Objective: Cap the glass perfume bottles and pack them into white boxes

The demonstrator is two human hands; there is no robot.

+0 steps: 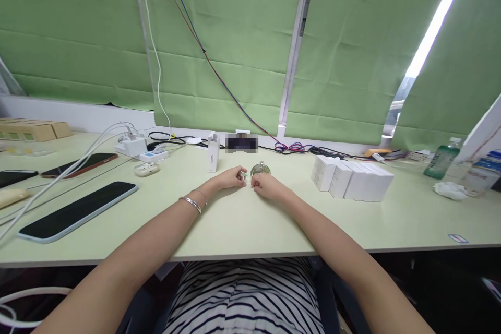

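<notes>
- Far left of the round glass bottle (260, 168), and nearer the person, lies a large phone (78, 212); the left forearm, swung outward, could nudge it.
- Left of the bottle, a slim white box (213, 154) stands upright. Its narrow footing suggests it would topple if the left hand brushed it while drawing back.
- Just left of the bottle, the left hand (231, 178) appears to pinch a small clear piece (243, 175) at its fingertips. Such a small, smooth-looking thing could slip and roll if the pinch loosens.
- The bottle itself stands on the table (235, 229) between the hands, partly hidden by the right one. A knock from those knuckles could tip it, and glass may chip.
- At the bottle's near right side, the right hand (266, 186) is curled in; whether it grasps the bottle, or anything else, I cannot tell.
- Well right of the bottle stands a row of white boxes (354, 180); a wide sweep of the right arm could shove them askew.
</notes>
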